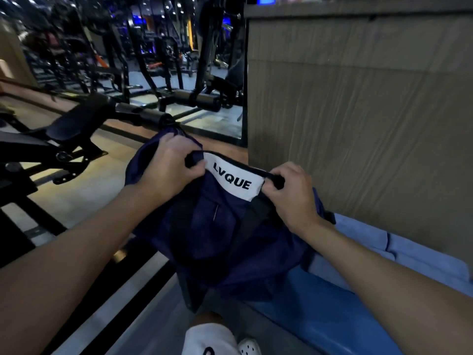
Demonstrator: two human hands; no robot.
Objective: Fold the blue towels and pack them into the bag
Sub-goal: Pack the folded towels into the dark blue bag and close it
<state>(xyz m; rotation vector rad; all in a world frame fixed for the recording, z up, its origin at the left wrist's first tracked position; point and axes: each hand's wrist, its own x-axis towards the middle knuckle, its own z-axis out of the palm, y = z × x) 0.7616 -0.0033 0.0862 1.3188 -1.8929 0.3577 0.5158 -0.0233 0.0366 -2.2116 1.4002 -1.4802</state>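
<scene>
From 12 to 4 o'clock: ribbed brown wall (358, 111), largest thing in view. From 9 to 12 o'clock: dark gym machines (76, 124), blurred, on a pale floor. From 4 to 6 o'clock: blue table (320, 303).

At centre: navy bag (230, 239), limp, held up between both hands, lower part sagging toward 6 o'clock over the table's near edge.

At 4 o'clock, on the table: light blue towels (399, 249), lying in flat folds just beside the bag and partly behind it, touched by neither hand.

At 10 o'clock of the bag: left hand (169, 167), fingers (197, 167) curled round the black top edge and a bunch of navy cloth. At 2 o'clock of the bag: right hand (289, 196), fingers (271, 185) clenched on the same black edge.

Stretched between the two grips: white label (234, 176) reading LVQUE. Impossible to tell whether the bag's mouth is open.

At 6 o'clock: white shorts (207, 339) and a white shoe (249, 347).
</scene>
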